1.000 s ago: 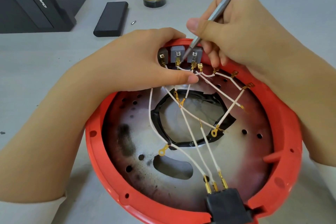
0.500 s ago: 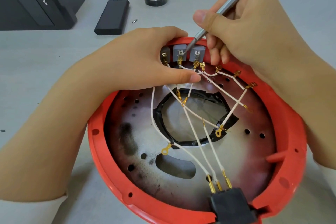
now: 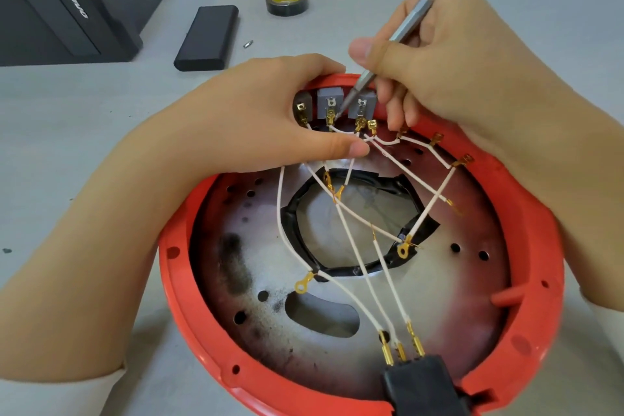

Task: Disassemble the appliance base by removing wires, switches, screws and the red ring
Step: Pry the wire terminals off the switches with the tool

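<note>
The appliance base lies open side up: a red ring around a scorched metal plate. White wires with gold terminals cross the plate from grey switches at the far rim to a black plug socket at the near rim. My left hand grips the far rim beside the switches, its thumb lying on the wires. My right hand pinches a slim metal screwdriver whose tip touches the terminal of the left grey switch.
On the grey table behind the base lie a black rectangular case, a small loose screw and a roll of black tape. A black computer tower stands at the far left.
The screwdriver tip has shifted left, from the gap between the two grey switches to the left switch's terminal. My right hand rose slightly. My left hand keeps its hold.
</note>
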### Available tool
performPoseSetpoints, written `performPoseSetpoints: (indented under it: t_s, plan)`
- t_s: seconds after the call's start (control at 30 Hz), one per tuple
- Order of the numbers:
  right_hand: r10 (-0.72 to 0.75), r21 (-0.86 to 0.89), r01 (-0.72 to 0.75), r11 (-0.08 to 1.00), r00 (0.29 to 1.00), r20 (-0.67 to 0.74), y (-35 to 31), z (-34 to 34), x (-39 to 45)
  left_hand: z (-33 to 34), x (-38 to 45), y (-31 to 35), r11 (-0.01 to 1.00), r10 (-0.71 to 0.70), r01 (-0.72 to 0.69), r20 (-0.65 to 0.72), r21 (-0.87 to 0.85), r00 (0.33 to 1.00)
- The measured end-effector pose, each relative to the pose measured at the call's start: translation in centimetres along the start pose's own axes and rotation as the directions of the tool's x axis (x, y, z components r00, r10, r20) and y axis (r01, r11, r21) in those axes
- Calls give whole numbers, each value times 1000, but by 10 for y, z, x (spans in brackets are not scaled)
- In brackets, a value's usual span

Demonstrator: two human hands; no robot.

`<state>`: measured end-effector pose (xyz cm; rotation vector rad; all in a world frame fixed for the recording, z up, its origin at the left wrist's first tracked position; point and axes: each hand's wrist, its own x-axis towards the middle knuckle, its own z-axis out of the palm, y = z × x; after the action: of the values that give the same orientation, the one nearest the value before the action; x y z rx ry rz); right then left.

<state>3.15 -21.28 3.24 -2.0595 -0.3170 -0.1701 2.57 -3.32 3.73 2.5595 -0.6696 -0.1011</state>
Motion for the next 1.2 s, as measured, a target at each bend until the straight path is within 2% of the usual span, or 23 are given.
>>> performPoseSetpoints:
  t_s: [0.17, 0.33, 0.57, 0.97, 1.2]
  plan:
    - [8, 131, -1, 991, 999, -49, 0, -2, -1, 0, 0, -1, 1000, 15, -15, -4, -22, 1000]
    - [19, 116, -15, 993, 999, -32, -4, -2, -3, 0, -1, -1, 1000, 17, -18, -8, -23, 1000]
    - [-44, 17, 45, 999, 996, -73, -4, 0, -6, 0, -1, -1, 1000, 17, -17, -11, -25, 1000]
    - [-8, 107, 11, 994, 1000, -28, -2, -2, -3, -1, -1, -1, 1000, 14, -14, -10, -20, 1000]
    - [-28, 48, 31, 998, 999, -43, -4, -1, -6, 0, -1, -1, 1000, 7, -7, -6, -6, 1000]
